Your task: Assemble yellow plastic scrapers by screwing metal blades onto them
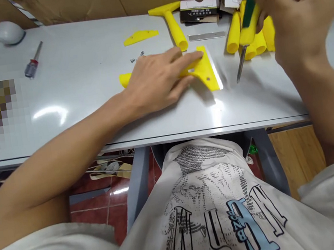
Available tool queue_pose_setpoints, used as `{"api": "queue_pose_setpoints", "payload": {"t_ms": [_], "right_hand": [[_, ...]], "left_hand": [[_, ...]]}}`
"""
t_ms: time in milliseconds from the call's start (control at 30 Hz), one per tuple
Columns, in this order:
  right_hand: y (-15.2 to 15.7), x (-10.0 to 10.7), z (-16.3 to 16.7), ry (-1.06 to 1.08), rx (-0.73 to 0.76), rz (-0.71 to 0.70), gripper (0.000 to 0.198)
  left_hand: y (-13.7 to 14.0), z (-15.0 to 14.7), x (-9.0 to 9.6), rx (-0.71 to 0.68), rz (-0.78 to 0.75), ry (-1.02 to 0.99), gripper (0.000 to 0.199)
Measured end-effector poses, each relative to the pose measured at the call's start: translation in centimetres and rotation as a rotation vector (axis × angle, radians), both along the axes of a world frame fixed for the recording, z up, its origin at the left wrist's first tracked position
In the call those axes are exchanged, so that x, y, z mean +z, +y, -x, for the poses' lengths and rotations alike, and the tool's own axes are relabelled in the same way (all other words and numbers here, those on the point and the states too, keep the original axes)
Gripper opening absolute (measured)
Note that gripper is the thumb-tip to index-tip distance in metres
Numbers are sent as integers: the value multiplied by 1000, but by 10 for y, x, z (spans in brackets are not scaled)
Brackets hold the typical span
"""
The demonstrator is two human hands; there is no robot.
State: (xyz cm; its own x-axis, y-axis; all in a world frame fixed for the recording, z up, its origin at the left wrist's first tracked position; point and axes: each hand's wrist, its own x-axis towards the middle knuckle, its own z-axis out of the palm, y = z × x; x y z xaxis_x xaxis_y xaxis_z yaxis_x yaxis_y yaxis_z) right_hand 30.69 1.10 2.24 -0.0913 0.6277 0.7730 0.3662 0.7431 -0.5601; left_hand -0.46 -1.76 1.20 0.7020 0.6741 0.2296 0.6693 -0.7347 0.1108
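Note:
My left hand (156, 79) is closed over the handle of a yellow scraper (206, 72) that lies on the white table, its index finger pressing on the head. A bright metal blade edge shows along the scraper's right side. Raised above the table, my right hand (300, 11) grips a yellow and green screwdriver (251, 18), its metal tip pointing down and to the left. Behind my left hand lie a second yellow scraper (175, 28), a loose yellow plate (140, 36) and a few small screws (137, 58). A thin metal blade (206, 36) rests in front of a small box.
Small black and white boxes (200, 10) stand against the brown cardboard at the back. Several yellow handles (256, 44) are heaped at the right. Another screwdriver (34, 63) with a clear and red handle lies at the left, near a white rounded object (7, 32).

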Motion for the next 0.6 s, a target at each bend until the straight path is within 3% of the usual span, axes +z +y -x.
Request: {"api": "queue_pose_setpoints", "payload": {"t_ms": [100,200,333,467,600], "right_hand": [[-11,-3,11,-100,-114,79,34],[-16,-7,21,-246,-174,254,34],[-15,-15,23,-435,-199,310,32],[-15,-22,23,-560,-138,336,29],[-21,-20,26,-627,-78,348,29]], "left_hand": [[7,8,17,-11,123,-328,60],[14,15,33,33,401,-615,62],[19,18,42,123,651,-662,66],[17,15,42,181,750,-687,62],[11,13,44,151,872,-817,47]]}}
